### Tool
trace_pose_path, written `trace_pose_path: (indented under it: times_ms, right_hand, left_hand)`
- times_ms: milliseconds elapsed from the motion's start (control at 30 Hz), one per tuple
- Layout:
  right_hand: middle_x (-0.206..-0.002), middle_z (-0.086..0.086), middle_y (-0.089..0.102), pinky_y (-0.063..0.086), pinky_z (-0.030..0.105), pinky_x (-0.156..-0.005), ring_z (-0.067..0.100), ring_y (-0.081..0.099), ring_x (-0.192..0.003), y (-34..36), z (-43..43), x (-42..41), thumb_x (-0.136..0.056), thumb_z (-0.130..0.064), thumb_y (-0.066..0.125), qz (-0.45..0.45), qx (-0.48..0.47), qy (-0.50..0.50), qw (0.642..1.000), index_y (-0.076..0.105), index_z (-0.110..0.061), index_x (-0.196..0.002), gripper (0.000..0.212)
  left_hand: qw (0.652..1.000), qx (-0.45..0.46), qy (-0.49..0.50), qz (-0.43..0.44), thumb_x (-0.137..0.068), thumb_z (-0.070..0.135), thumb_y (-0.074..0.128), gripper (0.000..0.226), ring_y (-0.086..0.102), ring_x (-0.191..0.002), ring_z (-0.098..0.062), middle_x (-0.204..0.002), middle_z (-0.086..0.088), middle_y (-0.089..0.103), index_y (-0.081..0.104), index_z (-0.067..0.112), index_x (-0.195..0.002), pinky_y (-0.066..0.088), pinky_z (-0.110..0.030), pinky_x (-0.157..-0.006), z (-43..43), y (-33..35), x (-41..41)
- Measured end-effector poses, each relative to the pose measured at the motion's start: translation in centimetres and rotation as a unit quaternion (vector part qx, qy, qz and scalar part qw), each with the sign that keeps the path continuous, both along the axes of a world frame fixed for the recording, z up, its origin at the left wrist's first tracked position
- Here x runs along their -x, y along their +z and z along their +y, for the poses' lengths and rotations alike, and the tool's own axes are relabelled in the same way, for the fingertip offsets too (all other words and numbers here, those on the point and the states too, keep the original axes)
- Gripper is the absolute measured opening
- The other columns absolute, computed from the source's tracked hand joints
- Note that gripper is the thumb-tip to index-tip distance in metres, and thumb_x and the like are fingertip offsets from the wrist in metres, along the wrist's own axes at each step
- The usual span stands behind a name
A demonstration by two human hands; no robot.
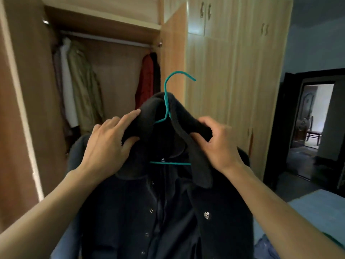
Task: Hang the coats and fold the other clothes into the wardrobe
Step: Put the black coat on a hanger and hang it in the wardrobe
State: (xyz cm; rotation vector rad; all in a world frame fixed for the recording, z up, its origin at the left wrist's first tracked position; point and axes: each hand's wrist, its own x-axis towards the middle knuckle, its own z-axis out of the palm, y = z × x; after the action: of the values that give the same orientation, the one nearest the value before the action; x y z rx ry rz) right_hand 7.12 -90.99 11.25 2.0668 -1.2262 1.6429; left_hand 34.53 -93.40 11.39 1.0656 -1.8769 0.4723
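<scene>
At far left the wardrobe's open door [16, 109] swings toward the viewer, its inner face brown. Beyond it the open wardrobe [115, 75] has a metal rail [104, 39] across the top. Pale coats [80, 86] hang at the rail's left end, and a red garment [147, 77] and something dark hang at its right end.

Nearer, in the middle, a dark coat [168, 212] on a teal hanger [166, 101] is held up in front of that compartment, hiding its lower part. The left hand [108, 143] pinches the left side of the collar, thumb beneath and fingers stretched over the top. The right hand [214, 144] grips the right side of the collar with curled fingers.

The coat's length runs top to bottom, collar up. Its snap-fastened front faces the viewer, an XL label shows inside the neck, and the hem runs out of view below. The hanger stands upright, its hook above the collar with the tip pointing right, and its lower bar lies level from left to right.

Right of the coat are closed light wood doors [233, 81]. Farther right a dark-framed doorway [315, 128] opens on a brighter room with a chair [313, 135]. At near right lies a bed [308, 208] with a blue cover. The room is dim.
</scene>
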Motion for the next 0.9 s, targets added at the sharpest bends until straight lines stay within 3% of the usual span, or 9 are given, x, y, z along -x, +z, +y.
trace_pose_path:
  times_ms: [67,200,300,467,600,767,833,900]
  right_hand:
    - [-0.08,-0.025,0.06,0.039,0.004,-0.061,-0.005,0.059,-0.068,-1.0,-0.9,-1.7,-0.084,-0.018,0.075,-0.004,-0.002,0.012,1.0,0.067,-0.021,-0.101,0.02]
    - [-0.093,-0.017,0.069,0.05,0.013,-0.073,-0.001,0.066,-0.083,-2.9,-2.4,-3.5,-0.085,-0.015,0.073,-0.029,-0.04,0.075,0.996,0.067,-0.025,-0.105,0.023]
    - [-0.095,-0.017,0.07,0.053,0.015,-0.074,0.002,0.068,-0.082,-3.7,-3.1,-3.4,-0.086,-0.013,0.072,-0.042,-0.065,0.097,0.992,0.067,-0.026,-0.108,0.026]
    - [-0.097,-0.02,0.071,0.053,0.012,-0.077,-0.001,0.069,-0.089,-3.6,-4.1,-2.0,-0.087,-0.011,0.071,-0.058,-0.096,0.143,0.983,0.067,-0.039,-0.104,0.033]
    - [-0.1,-0.017,0.072,0.053,0.022,-0.084,0.002,0.068,-0.094,-3.6,-5.3,-0.4,-0.087,-0.017,0.068,-0.051,-0.139,0.163,0.975,0.067,-0.037,-0.107,0.028]
    - [-0.105,-0.019,0.07,0.048,0.013,-0.083,-0.001,0.066,-0.098,-3.3,-5.1,0.7,-0.093,-0.043,0.059,-0.037,-0.182,0.184,0.965,0.058,-0.044,-0.115,0.022]
    - [-0.114,-0.02,0.066,0.051,0.021,-0.088,-0.002,0.062,-0.105,-3.4,-4.5,0.9,-0.086,-0.07,0.054,-0.013,-0.23,0.173,0.958,0.049,-0.044,-0.127,0.048]
    - [-0.131,-0.02,0.053,0.046,0.031,-0.1,0.0,0.052,-0.119,-3.8,-3.8,0.3,-0.069,-0.087,0.054,0.077,-0.219,0.043,0.972,0.037,-0.041,-0.139,0.085]
  left_hand:
    - [1.0,-0.01,0.009,-0.014,-0.088,0.03,0.066,0.067,0.051,-0.075,-0.017,-0.108,0.002,0.063,0.034,0.035,-0.147,0.047,-0.042,-0.078,0.0,-0.8,-1.8]
    - [0.999,-0.024,0.024,-0.043,-0.084,0.036,0.069,0.071,0.054,-0.065,-0.013,-0.119,0.006,0.065,0.034,0.037,-0.145,0.045,-0.031,-0.063,-0.3,-2.9,-3.8]
    - [0.998,-0.018,0.032,-0.046,-0.081,0.041,0.07,0.071,0.048,-0.058,-0.005,-0.117,0.01,0.066,0.037,0.037,-0.144,0.04,-0.027,-0.057,-0.6,-3.7,-3.8]
    - [0.997,0.004,0.056,-0.061,-0.078,0.047,0.071,0.07,0.064,-0.068,-0.016,-0.106,0.012,0.068,0.04,0.038,-0.141,0.04,-0.028,-0.055,-0.9,-3.1,-2.4]
    - [0.994,0.025,0.079,-0.069,-0.079,0.049,0.063,0.062,0.066,-0.061,-0.02,-0.086,0.01,0.07,0.045,0.035,-0.137,0.045,-0.03,-0.049,-0.9,-2.4,-0.9]
    - [0.991,0.04,0.116,-0.046,-0.077,0.047,0.057,0.06,0.067,-0.064,-0.02,-0.091,0.013,0.071,0.049,0.037,-0.135,0.035,-0.027,-0.049,-1.2,-2.3,0.2]
    - [0.991,0.049,0.12,-0.037,-0.077,0.046,0.057,0.059,0.067,-0.065,-0.022,-0.094,0.012,0.072,0.049,0.037,-0.134,0.036,-0.027,-0.05,-1.3,-2.2,0.4]
    - [0.991,0.057,0.121,-0.023,-0.077,0.045,0.059,0.057,0.067,-0.065,-0.023,-0.093,0.011,0.072,0.051,0.038,-0.133,0.038,-0.028,-0.051,-1.3,-2.4,0.8]
